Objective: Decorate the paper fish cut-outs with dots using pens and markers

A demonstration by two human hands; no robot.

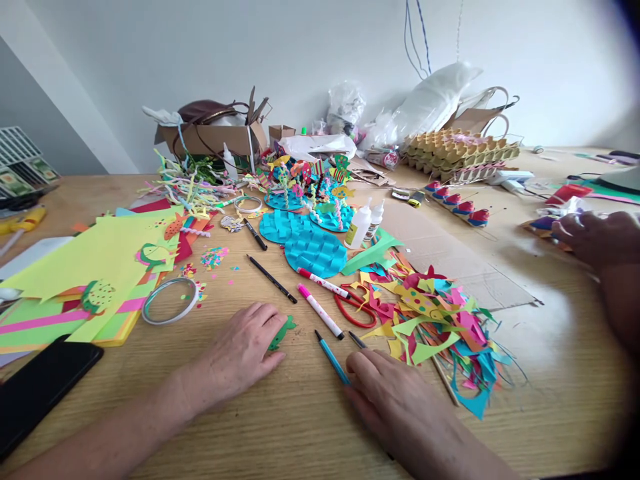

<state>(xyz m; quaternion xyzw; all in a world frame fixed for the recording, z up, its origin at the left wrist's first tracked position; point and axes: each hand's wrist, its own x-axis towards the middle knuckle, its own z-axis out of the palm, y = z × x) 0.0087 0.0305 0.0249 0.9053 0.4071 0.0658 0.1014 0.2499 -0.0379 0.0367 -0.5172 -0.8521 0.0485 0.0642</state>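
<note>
A small green paper cut-out (283, 332) lies on the wooden table under the fingers of my left hand (245, 347), with thumb and fingers around it. My right hand (387, 393) is low over the table, its fingers curled around a dark pen (357, 339) whose tip shows above the knuckles. A blue pencil (331, 357) lies just left of that hand. Ahead are a pink marker (320, 311), a red-capped marker (323, 282), red-handled scissors (356, 311) and a black pencil (272, 278).
Paper scraps (450, 320) and cardboard (460, 260) are at the right. Blue woven discs (315, 252) and glue bottles (358, 227) stand ahead. Yellow paper (100, 253), a tape roll (170, 301) and a phone (45, 387) lie left. Another person's hand (600, 240) is far right.
</note>
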